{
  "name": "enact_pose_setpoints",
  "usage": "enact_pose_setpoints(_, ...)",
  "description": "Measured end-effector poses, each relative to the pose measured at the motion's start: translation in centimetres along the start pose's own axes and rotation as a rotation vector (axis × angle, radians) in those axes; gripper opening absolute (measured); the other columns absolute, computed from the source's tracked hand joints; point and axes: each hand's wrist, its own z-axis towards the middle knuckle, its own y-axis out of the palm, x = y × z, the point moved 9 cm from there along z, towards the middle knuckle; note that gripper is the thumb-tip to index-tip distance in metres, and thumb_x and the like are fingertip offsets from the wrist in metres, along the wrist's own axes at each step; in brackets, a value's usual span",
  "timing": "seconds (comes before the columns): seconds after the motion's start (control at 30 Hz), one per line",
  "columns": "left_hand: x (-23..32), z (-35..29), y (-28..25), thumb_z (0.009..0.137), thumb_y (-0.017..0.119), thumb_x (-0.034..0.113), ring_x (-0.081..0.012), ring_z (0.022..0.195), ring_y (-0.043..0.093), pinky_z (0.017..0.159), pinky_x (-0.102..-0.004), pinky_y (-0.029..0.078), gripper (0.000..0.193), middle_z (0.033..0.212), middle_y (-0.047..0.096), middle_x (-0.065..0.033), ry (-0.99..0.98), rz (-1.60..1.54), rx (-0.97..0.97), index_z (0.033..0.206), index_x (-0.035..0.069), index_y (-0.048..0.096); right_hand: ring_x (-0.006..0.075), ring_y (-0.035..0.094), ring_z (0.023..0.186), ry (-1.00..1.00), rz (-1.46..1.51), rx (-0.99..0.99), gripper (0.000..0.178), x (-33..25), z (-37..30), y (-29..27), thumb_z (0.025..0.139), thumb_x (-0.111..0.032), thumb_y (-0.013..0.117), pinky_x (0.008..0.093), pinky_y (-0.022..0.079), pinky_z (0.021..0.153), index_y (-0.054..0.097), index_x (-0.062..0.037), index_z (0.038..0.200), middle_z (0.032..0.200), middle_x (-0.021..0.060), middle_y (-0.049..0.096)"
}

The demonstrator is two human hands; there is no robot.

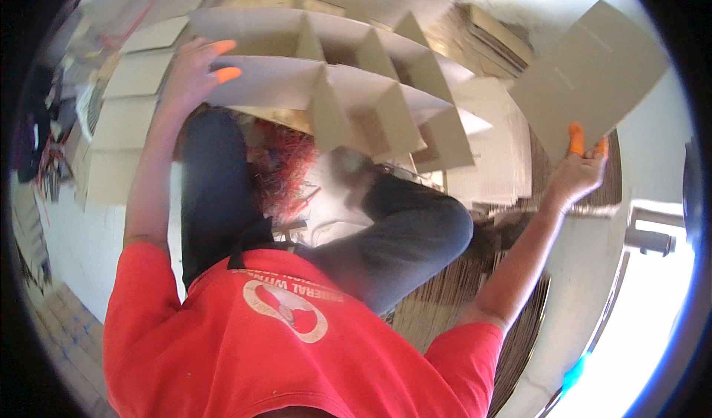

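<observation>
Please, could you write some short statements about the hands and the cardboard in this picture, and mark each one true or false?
1. The right hand holds a cardboard sheet. True.
2. That cardboard sheet is folded into a closed box. False: it is flat.
3. The left hand is at the left part of the cardboard divider grid. True.
4. Only the left hand has orange on its fingers. False: both hands do.
5. Red strips show between the legs. True.

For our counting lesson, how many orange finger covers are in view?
4 orange finger covers: two on the left hand, two on the right hand. Others may be hidden.
</observation>
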Motion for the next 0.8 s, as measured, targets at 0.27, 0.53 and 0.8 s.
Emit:
enact_pose_setpoints(0.27, -1.2, -0.7, 1.2, 0.072, 0.075, 0.014, -0.0318, 0.096, 0.058, 0.085, -0.0418, 0.045, 0.024, 0.090, 0.065, -0.0104, 0.007, -0.079, 0.028, 0.094, 0.007, 0.070, 0.0163, 0.065, 0.092, 0.037, 0.850, -0.695, 0.054, -22.6, -3.8, 9.4, 0.079, 0.011, 0.065, 0.0270, 0.056, 0.079, 0.050, 0.0098, 0.131, 0.112, 0.0184, 0.066)
enact_pose_setpoints(0.53, -0.9, -0.7, 1.2, 0.072, 0.075, 0.011, -0.0300, 0.088, 0.057, 0.083, -0.0413, 0.043, 0.018, 0.081, 0.061, -0.0100, 0.080, -0.116, 0.052, 0.088, 0.006, 0.069, 0.0044, 0.060, 0.083, -0.039, 0.806, -0.965, 0.055, -29.9, -8.7, 15.6, 0.080, 0.007, 0.070, 0.0187, 0.050, 0.070, 0.050, 0.0097, 0.132, 0.096, 0.0108, 0.072)
enact_pose_setpoints(0.8, -1.5, 0.3, 1.6, 0.073, 0.074, 0.009, -0.0304, 0.085, 0.057, 0.083, -0.0407, 0.042, 0.016, 0.078, 0.060, -0.0126, 0.041, -0.146, 0.032, 0.086, 0.004, 0.068, 0.0049, 0.062, 0.078, -0.041, 0.706, -1.003, 0.058, -31.4, -8.6, 16.4, 0.079, 0.007, 0.069, 0.0191, 0.050, 0.067, 0.048, 0.0104, 0.133, 0.096, 0.0127, 0.072)
